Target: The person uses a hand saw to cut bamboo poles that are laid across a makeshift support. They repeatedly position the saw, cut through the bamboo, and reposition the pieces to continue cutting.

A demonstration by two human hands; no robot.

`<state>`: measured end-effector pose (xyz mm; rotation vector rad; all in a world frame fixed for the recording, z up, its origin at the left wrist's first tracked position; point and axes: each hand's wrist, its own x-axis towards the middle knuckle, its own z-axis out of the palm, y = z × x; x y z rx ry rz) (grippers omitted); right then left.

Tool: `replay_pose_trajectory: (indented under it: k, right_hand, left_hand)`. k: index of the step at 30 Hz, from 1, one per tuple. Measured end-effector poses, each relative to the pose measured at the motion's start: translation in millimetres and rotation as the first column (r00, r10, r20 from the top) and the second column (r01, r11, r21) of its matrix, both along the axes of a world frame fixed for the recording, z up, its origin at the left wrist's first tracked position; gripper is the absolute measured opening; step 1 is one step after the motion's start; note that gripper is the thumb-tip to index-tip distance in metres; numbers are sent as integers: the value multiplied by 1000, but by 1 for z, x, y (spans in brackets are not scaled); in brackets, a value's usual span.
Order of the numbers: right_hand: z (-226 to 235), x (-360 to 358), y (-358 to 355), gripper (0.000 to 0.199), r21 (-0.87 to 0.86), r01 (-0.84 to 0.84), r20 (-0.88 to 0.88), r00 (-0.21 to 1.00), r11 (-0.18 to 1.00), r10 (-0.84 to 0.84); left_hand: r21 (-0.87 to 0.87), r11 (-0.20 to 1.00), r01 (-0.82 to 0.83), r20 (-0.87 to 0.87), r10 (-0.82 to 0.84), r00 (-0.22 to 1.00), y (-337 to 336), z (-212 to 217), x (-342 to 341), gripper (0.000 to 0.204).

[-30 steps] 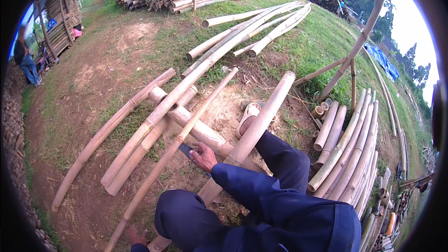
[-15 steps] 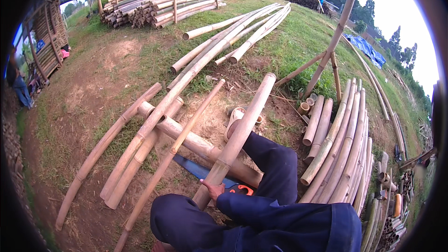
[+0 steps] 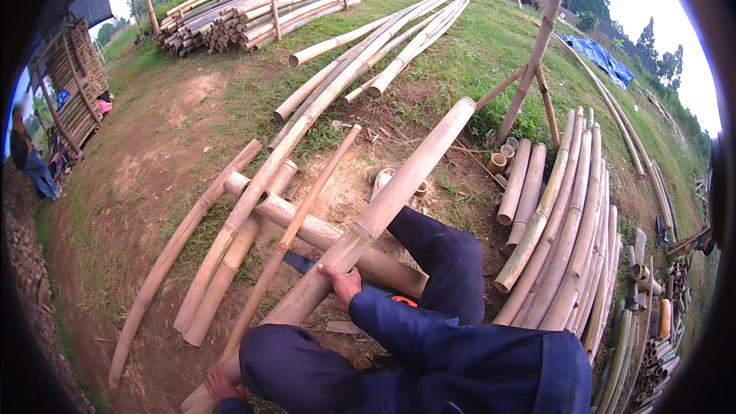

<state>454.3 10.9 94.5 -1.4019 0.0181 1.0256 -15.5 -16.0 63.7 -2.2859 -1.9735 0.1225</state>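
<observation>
A thick bamboo pole (image 3: 405, 176) slants from the lower left, over my left thigh's edge, to an open cut end at the upper right. It crosses above a thick bamboo log (image 3: 318, 231) on the ground. My right hand (image 3: 343, 282) grips the pole near its middle, thumb on top. Low at the left, my left hand (image 3: 225, 383) is closed round the pole's near part; some of its fingers are hidden. Beneath the pole lies a hand saw with a blue blade (image 3: 299, 261) and an orange handle (image 3: 403, 301), mostly covered.
A thin bamboo pole (image 3: 313, 198) and several long ones (image 3: 230, 253) lie across the log at the left. Cut bamboo lengths (image 3: 556, 230) lie at my right. A bamboo post (image 3: 537, 54) with braces stands beyond. Stacked poles (image 3: 253, 19) fill the far left.
The thick pole has swung and shifted, its far end up and right, its near part out to the left. My left hand has come into view on it. My right hand has moved slightly up.
</observation>
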Motion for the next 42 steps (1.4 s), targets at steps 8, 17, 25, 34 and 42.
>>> replay_pose_trajectory:
  k: [8,17,25,34,42]
  right_hand:
    - [128,104,-51,98,344,303,19,944,889,-329]
    - [134,262,-217,86,201,566,42,811,800,-584]
    - [132,433,-290,85,77,714,252,661,696,-707]
    - [137,399,-358,131,30,464,369,818,886,-441]
    - [135,222,-384,114,291,388,9,913,875,-408]
  left_hand:
    - [296,825,482,-23,-498,867,80,232,143,84]
    - [186,520,834,14,-850,527,1,290,334,72]
    - [-101,302,948,164,-935,316,-45,261,488,73]
    - [-450,261,854,369,-817,444,-100,231,670,95]
    - [-498,159,852,645,-589,487,-199,211,767,90]
